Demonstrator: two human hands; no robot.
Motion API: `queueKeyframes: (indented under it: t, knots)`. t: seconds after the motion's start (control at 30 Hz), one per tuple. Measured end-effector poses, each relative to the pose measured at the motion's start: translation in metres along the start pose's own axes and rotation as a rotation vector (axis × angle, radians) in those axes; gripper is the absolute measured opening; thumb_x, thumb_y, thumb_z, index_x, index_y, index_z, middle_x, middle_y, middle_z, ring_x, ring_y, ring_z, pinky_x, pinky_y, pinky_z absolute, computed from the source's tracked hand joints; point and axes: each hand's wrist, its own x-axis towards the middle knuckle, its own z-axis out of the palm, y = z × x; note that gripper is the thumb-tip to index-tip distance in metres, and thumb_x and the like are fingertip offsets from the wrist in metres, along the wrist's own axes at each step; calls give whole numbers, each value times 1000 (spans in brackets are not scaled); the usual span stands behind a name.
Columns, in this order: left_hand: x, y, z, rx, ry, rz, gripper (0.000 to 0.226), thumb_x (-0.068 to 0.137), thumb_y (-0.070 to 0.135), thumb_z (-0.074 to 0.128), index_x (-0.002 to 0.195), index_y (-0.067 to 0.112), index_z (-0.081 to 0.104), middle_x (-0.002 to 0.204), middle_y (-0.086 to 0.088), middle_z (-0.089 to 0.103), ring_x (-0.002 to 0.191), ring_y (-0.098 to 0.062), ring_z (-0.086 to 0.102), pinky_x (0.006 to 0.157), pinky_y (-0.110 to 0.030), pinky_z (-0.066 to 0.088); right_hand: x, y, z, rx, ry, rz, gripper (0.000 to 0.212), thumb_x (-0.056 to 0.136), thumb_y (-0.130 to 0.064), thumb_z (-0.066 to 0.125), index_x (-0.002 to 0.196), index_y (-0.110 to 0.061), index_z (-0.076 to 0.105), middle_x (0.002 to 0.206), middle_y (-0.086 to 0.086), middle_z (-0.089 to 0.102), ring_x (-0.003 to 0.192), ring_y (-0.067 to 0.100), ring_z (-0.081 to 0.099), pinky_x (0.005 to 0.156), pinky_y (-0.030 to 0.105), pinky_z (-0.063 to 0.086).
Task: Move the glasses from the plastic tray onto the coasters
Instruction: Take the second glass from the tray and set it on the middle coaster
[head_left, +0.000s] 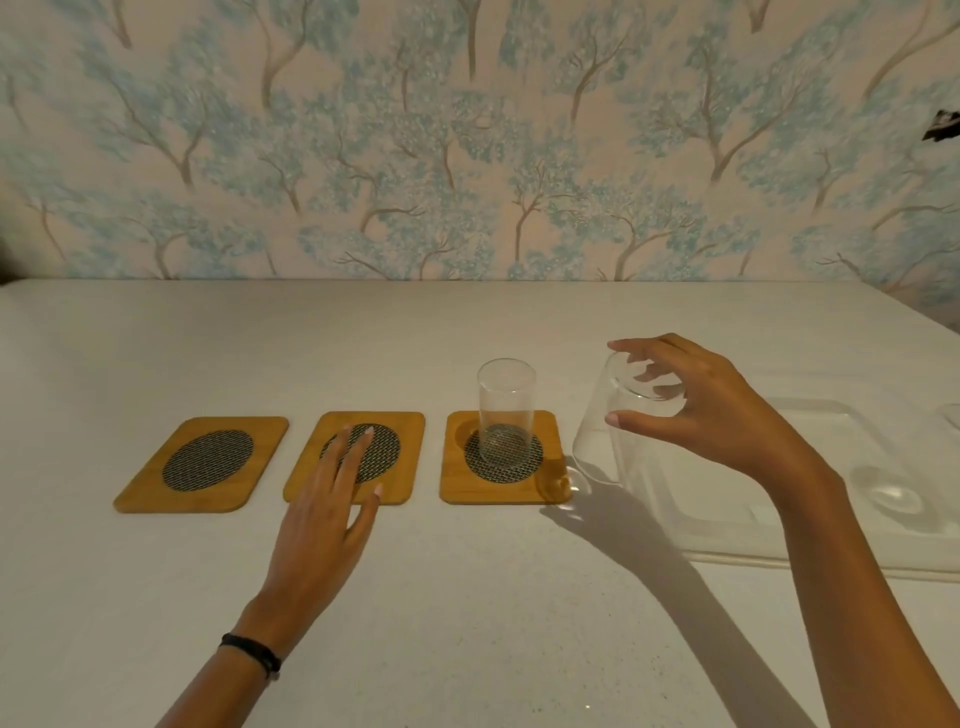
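Nearest, pressing flat, fingers spread and holding nothing: left hand (332, 499) on middle coaster (354, 457). Farther, gripping tilted glass (618, 415) aloft beside plastic tray (810, 551): right hand (696, 400), risking clipping standing glass (506, 410) on right coaster (501, 457).

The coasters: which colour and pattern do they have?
Honey-brown wood, with a dark woven-mesh oval centre; head view.

Three coasters (343, 457) lie left of the tray (779, 519); a glass (506, 410) stands on the rightmost.
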Motion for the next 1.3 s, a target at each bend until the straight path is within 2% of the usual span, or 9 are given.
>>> queueKeyframes:
  t: [0.13, 0.27, 0.47, 0.6, 0.73, 0.87, 1.07, 1.3]
  knots:
    - [0, -33, -16, 28, -8, -28, 60, 92, 30, 44, 145, 27, 16, 153, -3, 24, 135, -17, 29, 103, -37, 37, 11, -19, 22, 24, -45, -23, 61, 68, -40, 74, 124, -34, 50, 113, -9, 51, 95, 4, 55, 75, 10, 44]
    - [-3, -58, -19, 57, -64, -87, 60, 92, 34, 45, 145, 25, 18, 152, -6, 24, 136, -23, 30, 104, -44, 37, 24, -37, 46, 64, -79, -45, 59, 67, -39, 75, 120, -39, 49, 111, -10, 52, 96, -2, 54, 73, 6, 46]
    - [-11, -66, -14, 87, -150, -166, 59, 92, 37, 44, 144, 20, 21, 153, -12, 19, 137, -26, 27, 106, -37, 31, 46, -63, 86, 85, -137, -84, 60, 66, -44, 74, 122, -39, 50, 111, -9, 53, 99, 8, 56, 83, 29, 52]
    - [-15, -69, -10, 135, -193, -160, 58, 92, 40, 44, 142, 17, 26, 150, -17, 26, 136, -29, 30, 106, -38, 32, 64, -78, 113, 89, -165, -117, 62, 68, -44, 74, 124, -37, 50, 112, -8, 54, 98, 8, 56, 86, 37, 53]
    - [-16, -72, -6, 204, -216, -148, 64, 88, 54, 25, 140, 16, 31, 147, -16, 34, 135, -31, 31, 106, -41, 31, 79, -94, 140, 88, -159, -123, 61, 69, -44, 73, 125, -36, 50, 114, -9, 52, 99, 11, 55, 85, 38, 53]
    - [-15, -74, -5, 195, -233, -159, 56, 93, 45, 36, 141, 18, 29, 151, -13, 27, 139, -27, 23, 109, -37, 26, 91, -106, 169, 104, -100, -102, 60, 71, -41, 74, 125, -33, 50, 118, -4, 53, 101, 12, 55, 85, 34, 51]
    - [-15, -76, -5, 232, -266, -148, 55, 95, 46, 30, 143, 22, 20, 154, -8, 18, 141, -22, 15, 112, -34, 22, 110, -118, 199, 118, -105, -97, 60, 71, -40, 74, 126, -30, 51, 123, 2, 53, 102, 16, 54, 87, 33, 48]
    - [-14, -76, -7, 240, -242, -137, 53, 93, 46, 32, 139, 19, 33, 149, -11, 31, 137, -25, 27, 108, -37, 31, 122, -128, 218, 115, -160, -92, 60, 70, -39, 75, 125, -29, 52, 125, 3, 53, 106, 20, 55, 84, 34, 47]
